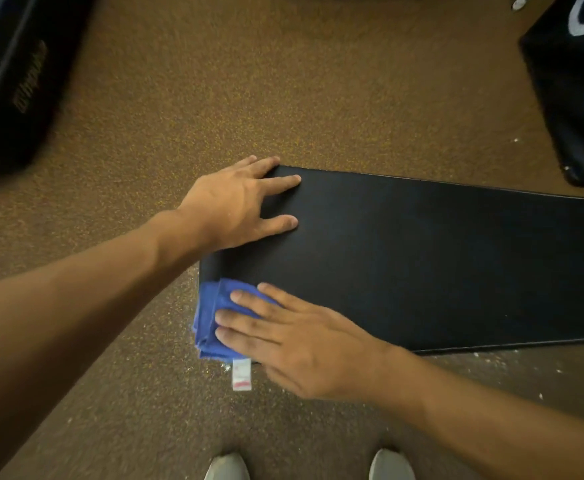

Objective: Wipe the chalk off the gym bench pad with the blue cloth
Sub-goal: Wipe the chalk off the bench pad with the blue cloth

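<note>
The black gym bench pad runs from the middle of the view out to the right edge. Its surface looks dark and plain, with no clear chalk marks on it. The folded blue cloth lies on the pad's near left corner and hangs slightly over the end, a white tag dangling below it. My right hand presses flat on the cloth, fingers spread and pointing left. My left hand rests flat on the pad's far left corner, fingers apart, holding nothing.
Speckled brown rubber flooring surrounds the bench. White chalk crumbs lie on the floor below the pad's near edge. A dark padded object sits at upper left, a black bag with white lettering at upper right. My shoe tips show at the bottom.
</note>
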